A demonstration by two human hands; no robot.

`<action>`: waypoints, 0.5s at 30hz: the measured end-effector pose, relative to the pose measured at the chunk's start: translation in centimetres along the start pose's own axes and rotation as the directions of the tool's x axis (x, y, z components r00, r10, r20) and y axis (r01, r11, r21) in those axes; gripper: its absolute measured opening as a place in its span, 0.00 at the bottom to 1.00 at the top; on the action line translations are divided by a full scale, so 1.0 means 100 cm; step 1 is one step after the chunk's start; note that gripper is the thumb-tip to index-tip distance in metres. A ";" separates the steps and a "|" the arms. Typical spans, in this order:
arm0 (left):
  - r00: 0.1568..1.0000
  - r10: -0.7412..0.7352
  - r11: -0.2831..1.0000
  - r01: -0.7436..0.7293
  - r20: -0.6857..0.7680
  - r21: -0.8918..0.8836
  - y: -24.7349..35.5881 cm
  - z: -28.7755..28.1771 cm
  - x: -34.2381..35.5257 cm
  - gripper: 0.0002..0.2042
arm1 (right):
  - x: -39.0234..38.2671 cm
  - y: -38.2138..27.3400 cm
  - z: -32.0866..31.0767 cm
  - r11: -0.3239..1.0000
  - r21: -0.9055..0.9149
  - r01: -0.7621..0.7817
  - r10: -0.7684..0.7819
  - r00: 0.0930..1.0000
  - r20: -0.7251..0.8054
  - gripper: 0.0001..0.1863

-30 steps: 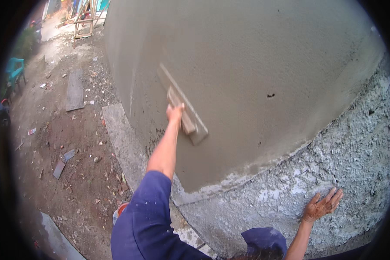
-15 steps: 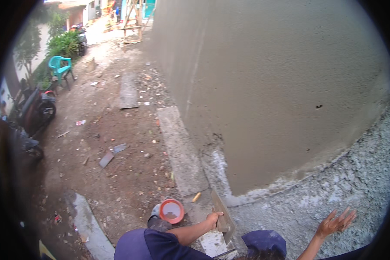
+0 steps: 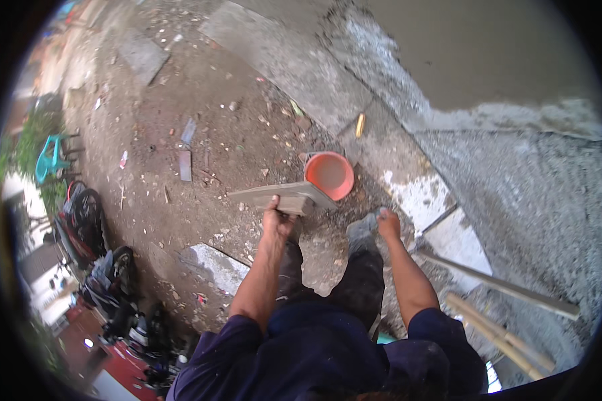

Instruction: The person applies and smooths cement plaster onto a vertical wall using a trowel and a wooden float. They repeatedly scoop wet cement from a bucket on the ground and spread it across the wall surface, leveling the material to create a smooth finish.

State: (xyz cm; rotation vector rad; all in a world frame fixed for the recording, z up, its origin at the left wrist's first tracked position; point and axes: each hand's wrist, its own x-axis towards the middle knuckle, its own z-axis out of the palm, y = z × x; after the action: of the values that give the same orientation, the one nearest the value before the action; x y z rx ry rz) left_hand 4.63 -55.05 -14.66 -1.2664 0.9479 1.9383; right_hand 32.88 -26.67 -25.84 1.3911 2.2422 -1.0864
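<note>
Moved since the earlier frame: left hand [image 3: 277, 217] and float [image 3: 267, 194], away from the wall [image 3: 515, 53]; right hand [image 3: 388, 224], away from its rough lower strip [image 3: 542, 174]. Wall, grey: ahead and right of the right fingers. Float, flat: gripped in the left fingers. Bucket [image 3: 328, 158], orange, murky liquid [image 3: 330, 177] inside: ahead and right of the left fingers. Stick [image 3: 360, 125], yellow: ahead of the right fingers, which are curled; contents, cannot tell.

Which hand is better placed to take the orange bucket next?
Right, probably: the right hand shows no tool and is near the bucket, though something small inside it can't be ruled out. The left hand is gripping the plastering float.
</note>
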 end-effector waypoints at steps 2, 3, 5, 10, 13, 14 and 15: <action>0.970 0.067 0.997 -0.076 -0.235 -0.028 0.016 -0.025 0.006 0.20 | 0.002 -0.050 0.023 0.990 -0.096 -0.105 0.113 0.990 0.084 0.21; 0.965 0.074 0.995 -0.087 -0.252 -0.039 0.019 -0.034 0.009 0.20 | 0.011 -0.064 0.038 0.990 -0.127 -0.066 0.081 0.991 0.111 0.22; 0.958 0.104 0.992 -0.119 -0.267 -0.040 0.030 -0.051 0.025 0.18 | 0.039 -0.081 0.085 0.985 -0.154 0.083 -0.070 0.994 0.088 0.22; 0.977 0.039 0.992 -0.063 -0.212 -0.105 0.027 -0.102 0.085 0.17 | 0.121 -0.111 0.184 0.850 -0.290 0.440 -0.485 0.868 -0.105 0.20; 0.989 0.000 0.993 -0.018 -0.149 -0.117 0.025 -0.121 0.120 0.19 | 0.223 -0.098 0.207 0.927 0.247 0.283 -0.229 0.947 -0.226 0.18; 0.992 -0.010 0.992 -0.006 -0.129 -0.124 0.024 -0.135 0.130 0.20 | 0.253 -0.084 0.204 0.929 0.046 0.368 -0.346 0.904 -0.249 0.17; 0.998 -0.046 0.989 0.041 -0.035 -0.141 0.023 -0.147 0.140 0.19 | 0.282 -0.070 0.200 0.888 -0.163 0.430 -0.459 0.847 -0.269 0.17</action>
State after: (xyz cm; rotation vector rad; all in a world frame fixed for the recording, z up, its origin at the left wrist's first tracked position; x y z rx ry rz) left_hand 5.06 -66.91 -31.32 -1.3967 0.8076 1.9816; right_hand 10.11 -24.83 -52.79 1.0772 2.9035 -0.9178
